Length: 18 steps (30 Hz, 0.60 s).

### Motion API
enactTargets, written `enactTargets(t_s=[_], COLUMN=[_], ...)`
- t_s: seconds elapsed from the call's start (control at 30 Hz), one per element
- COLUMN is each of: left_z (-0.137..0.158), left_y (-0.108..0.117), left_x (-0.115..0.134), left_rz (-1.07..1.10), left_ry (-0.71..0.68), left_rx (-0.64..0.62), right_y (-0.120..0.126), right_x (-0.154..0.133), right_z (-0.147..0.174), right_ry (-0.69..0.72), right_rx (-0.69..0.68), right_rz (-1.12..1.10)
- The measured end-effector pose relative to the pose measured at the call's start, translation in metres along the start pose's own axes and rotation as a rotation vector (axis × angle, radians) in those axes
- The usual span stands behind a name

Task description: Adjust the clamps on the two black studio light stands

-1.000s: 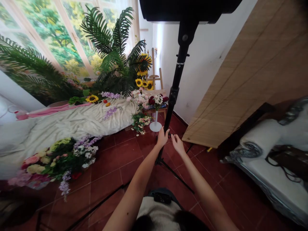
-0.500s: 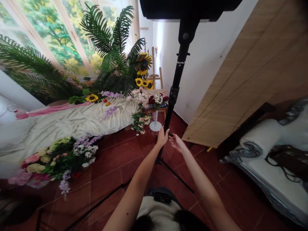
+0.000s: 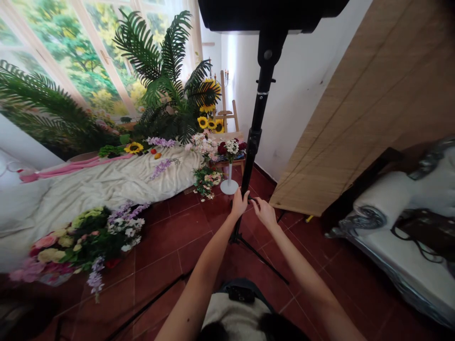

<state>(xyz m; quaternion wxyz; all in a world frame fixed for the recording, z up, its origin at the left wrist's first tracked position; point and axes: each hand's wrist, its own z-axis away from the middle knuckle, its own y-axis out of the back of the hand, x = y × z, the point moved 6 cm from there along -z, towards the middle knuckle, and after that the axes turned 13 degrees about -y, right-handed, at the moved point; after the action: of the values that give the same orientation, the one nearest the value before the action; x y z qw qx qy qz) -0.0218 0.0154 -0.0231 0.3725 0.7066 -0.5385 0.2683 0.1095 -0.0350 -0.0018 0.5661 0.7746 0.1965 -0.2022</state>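
A black light stand (image 3: 250, 147) rises in front of me, with a large dark fixture (image 3: 273, 14) at its top, cut off by the frame edge. My left hand (image 3: 239, 204) is wrapped round the lower pole. Just to the right of it, my right hand (image 3: 263, 211) pinches a small black tightening knob (image 3: 250, 199) that sticks out of the pole's side. The stand's legs (image 3: 263, 263) spread over the red tiled floor (image 3: 159, 255) below my hands.
On the left a cream-draped bed (image 3: 117, 175) carries flowers, with a bouquet (image 3: 81, 241) at its near side. Behind are a white flower stand (image 3: 229, 186), an easel (image 3: 223, 94) and palm fronds (image 3: 170, 61). A bamboo screen (image 3: 330, 109) and white armchair (image 3: 401, 255) stand right.
My right hand has turned at the knob, its fingers now curled over it with the back of the hand higher. My left hand stays on the pole. The view has shifted slightly.
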Motion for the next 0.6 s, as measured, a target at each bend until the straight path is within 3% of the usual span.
enactTargets(t_s=[0.1, 0.17, 0.4, 0.6], left_z=[0.000, 0.000, -0.002, 0.000], left_y=[-0.001, -0.002, -0.004, -0.005], left_x=[-0.002, -0.004, -0.004, -0.005], left_rz=[0.006, 0.015, 0.034, 0.042], left_ry=[-0.005, 0.004, 0.003, 0.011], left_rx=[0.005, 0.006, -0.011, 0.003], right_y=[-0.008, -0.011, -0.026, -0.028], right_x=[0.004, 0.006, 0.015, 0.014], right_z=[-0.006, -0.009, -0.011, -0.014], right_ry=[0.038, 0.037, -0.214, -0.202], right_rx=[0.000, -0.002, -0.027, 0.073], right_rz=[0.028, -0.065, -0.489, -0.544])
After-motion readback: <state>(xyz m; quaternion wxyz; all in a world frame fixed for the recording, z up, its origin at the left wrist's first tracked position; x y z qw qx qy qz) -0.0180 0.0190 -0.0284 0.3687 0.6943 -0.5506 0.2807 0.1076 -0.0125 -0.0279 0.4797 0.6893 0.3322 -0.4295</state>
